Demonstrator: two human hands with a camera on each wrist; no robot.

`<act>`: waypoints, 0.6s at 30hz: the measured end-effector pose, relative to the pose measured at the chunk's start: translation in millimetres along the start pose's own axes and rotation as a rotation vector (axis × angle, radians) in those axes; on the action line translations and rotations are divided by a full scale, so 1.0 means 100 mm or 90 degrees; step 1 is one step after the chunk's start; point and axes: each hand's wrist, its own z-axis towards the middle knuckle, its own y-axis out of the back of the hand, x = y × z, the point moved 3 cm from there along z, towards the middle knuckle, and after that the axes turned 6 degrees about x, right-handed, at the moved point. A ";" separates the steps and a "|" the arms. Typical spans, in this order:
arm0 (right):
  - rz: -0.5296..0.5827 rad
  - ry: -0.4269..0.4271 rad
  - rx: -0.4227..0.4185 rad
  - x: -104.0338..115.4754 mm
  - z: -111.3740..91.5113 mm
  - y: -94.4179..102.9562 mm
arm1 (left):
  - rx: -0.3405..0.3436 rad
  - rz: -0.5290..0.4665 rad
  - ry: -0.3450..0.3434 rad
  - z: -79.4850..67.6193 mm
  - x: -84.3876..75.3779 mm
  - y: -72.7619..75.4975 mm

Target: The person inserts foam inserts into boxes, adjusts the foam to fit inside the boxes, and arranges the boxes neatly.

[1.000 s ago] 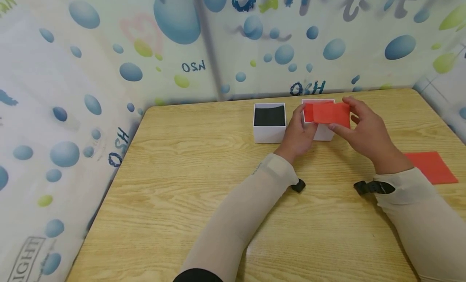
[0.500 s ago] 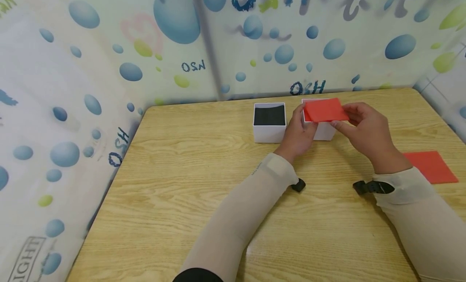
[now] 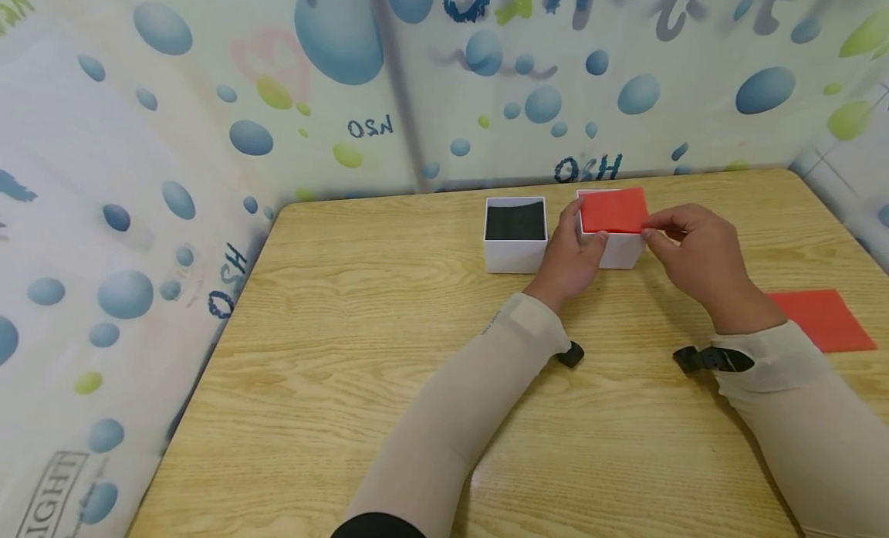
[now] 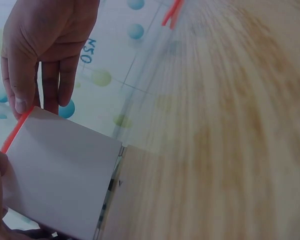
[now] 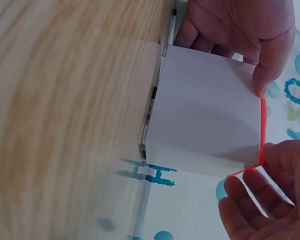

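Observation:
A white box (image 3: pixel 623 252) stands near the table's far edge, with a folded-looking red sheet (image 3: pixel 613 211) lying flat over its top. My left hand (image 3: pixel 568 256) grips the box's left side, its thumb at the front by the rim. At the right edge of the sheet, my right hand (image 3: pixel 698 248) pinches the red material between thumb and index finger. In the right wrist view, the red sheet (image 5: pixel 262 130) shows as a thin strip along the rim of the box (image 5: pixel 205 112). The box's inside is hidden under the sheet.
A second white box (image 3: pixel 515 256), filled with black material (image 3: pixel 515 221), stands just left of my left hand. Another red sheet (image 3: pixel 823 318) lies flat on the wooden table (image 3: pixel 361 329), partly behind my right wrist. A bubble-patterned backdrop (image 3: pixel 444 82) rises behind.
The red sheet has swung left and settled squarely over the box top, where before it was tilted above it. My right hand has moved slightly down and left; my left hand stays in place.

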 end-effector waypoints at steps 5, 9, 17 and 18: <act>-0.038 0.031 0.028 0.04 0.00 -0.01 | -0.002 -0.002 0.007 0.00 -0.01 0.00; -0.089 0.065 0.054 0.08 0.00 -0.02 | -0.002 0.008 0.010 0.00 0.00 0.00; -0.206 0.105 0.137 0.19 0.00 -0.06 | 0.001 0.015 0.007 0.01 0.01 0.01; -0.222 0.113 0.145 0.21 -0.01 -0.07 | 0.002 0.013 0.007 0.01 0.01 0.01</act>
